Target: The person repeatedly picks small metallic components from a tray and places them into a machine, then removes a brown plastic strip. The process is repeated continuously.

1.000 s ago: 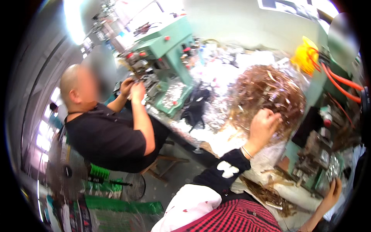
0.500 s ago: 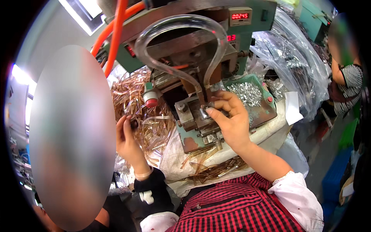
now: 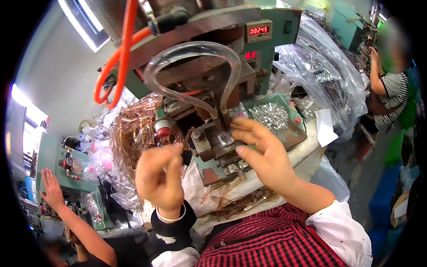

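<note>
Head view: left hand (image 3: 161,177) raised before green metal press machine (image 3: 222,133), fingers curled, pinching thin amber translucent strip (image 3: 187,135) with small dark piece at fingertips. Right hand (image 3: 262,153) half open, fingers spread, tips resting on machine's grey metal die block (image 3: 222,140), holding nothing visible. Heap of amber plastic strips (image 3: 135,133) behind left hand. Tray of silvery metal bits (image 3: 269,115) just beyond right hand. Clear looped hose (image 3: 191,71) above. Co-worker's hand (image 3: 51,191) at lower left on another green machine.

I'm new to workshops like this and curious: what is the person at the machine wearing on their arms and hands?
Both hands are bare, no gloves. The left hand has a thin white bangle above a black cuff. The right hand has a bare forearm, with a white sleeve pushed up.
</note>
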`<state>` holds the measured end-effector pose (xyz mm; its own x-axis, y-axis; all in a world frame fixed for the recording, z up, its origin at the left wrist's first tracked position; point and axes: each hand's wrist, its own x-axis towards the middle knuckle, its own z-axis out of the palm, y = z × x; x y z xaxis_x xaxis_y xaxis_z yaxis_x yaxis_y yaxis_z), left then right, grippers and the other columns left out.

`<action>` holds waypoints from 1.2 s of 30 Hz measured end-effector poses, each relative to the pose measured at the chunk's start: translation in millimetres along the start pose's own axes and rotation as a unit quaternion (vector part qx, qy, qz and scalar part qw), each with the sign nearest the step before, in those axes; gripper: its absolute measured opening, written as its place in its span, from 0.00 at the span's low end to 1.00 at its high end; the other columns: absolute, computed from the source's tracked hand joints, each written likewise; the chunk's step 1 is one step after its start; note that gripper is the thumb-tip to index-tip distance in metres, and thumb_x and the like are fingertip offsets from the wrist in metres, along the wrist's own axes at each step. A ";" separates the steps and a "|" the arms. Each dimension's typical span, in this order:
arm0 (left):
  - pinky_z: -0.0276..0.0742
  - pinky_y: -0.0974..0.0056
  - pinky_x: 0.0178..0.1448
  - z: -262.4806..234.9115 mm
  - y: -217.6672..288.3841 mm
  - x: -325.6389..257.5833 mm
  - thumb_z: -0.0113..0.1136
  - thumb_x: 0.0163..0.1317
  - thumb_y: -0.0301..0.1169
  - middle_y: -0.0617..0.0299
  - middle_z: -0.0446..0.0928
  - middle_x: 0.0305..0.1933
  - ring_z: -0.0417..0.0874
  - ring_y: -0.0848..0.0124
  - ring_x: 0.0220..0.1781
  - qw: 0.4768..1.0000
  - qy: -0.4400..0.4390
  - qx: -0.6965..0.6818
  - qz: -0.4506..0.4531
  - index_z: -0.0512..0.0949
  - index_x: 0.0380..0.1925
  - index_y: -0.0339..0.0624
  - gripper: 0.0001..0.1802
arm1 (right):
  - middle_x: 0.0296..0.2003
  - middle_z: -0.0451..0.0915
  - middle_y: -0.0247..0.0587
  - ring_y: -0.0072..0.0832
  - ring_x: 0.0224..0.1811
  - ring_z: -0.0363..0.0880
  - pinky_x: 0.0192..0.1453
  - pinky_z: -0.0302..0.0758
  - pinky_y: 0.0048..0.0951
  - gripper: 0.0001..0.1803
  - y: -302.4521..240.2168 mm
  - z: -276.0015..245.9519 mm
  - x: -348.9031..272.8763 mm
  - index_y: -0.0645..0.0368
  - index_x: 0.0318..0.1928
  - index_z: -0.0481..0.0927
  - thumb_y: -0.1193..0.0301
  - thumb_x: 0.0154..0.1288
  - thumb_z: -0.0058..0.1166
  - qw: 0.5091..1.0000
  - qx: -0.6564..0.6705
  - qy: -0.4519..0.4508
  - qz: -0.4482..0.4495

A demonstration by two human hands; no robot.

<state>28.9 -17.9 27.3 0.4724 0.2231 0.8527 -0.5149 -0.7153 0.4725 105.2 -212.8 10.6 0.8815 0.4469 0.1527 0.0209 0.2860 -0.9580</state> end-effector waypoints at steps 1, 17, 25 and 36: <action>0.84 0.62 0.44 2.9 5.9 -5.1 0.65 0.58 0.18 0.52 0.85 0.36 0.87 0.61 0.38 0.998 -0.035 0.010 0.051 0.81 0.37 0.34 0.07 | 0.66 0.74 0.47 0.36 0.65 0.78 0.69 0.70 0.34 0.30 -3.1 -13.9 -3.0 0.63 0.71 0.66 0.82 0.69 0.51 0.994 -0.085 -0.066 -0.029; 0.73 0.68 0.23 60.5 3.4 -41.2 0.74 0.49 0.23 0.57 0.85 0.38 0.81 0.71 0.24 0.962 -0.167 0.038 0.214 0.84 0.38 0.42 0.14 | 0.35 0.83 0.44 0.41 0.40 0.82 0.49 0.76 0.37 0.09 79.4 -154.2 27.8 0.60 0.43 0.85 0.78 0.63 0.55 0.873 -0.446 0.174 -0.096; 0.77 0.64 0.32 37.2 11.1 -63.6 0.71 0.52 0.27 0.48 0.85 0.50 0.84 0.66 0.31 0.973 -0.174 0.063 0.142 0.85 0.41 0.39 0.15 | 0.33 0.79 0.41 0.42 0.43 0.79 0.51 0.75 0.40 0.06 104.2 -126.4 22.4 0.57 0.32 0.85 0.74 0.53 0.68 0.789 -0.582 0.110 -0.162; 0.73 0.57 0.43 -49.2 -54.5 -61.1 0.63 0.53 0.24 0.58 0.75 0.35 0.76 0.60 0.41 0.949 -0.003 0.309 -0.064 0.82 0.32 0.42 0.05 | 0.49 0.83 0.40 0.27 0.53 0.78 0.63 0.71 0.28 0.14 124.7 -166.6 39.6 0.66 0.55 0.81 0.73 0.75 0.55 0.905 -0.407 0.077 -0.099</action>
<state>-7.2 40.1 -39.6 0.5069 0.3319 0.7955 0.0634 -0.9347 0.3496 221.3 -300.6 -143.2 0.8758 0.3145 0.3661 0.4719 -0.3988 -0.7863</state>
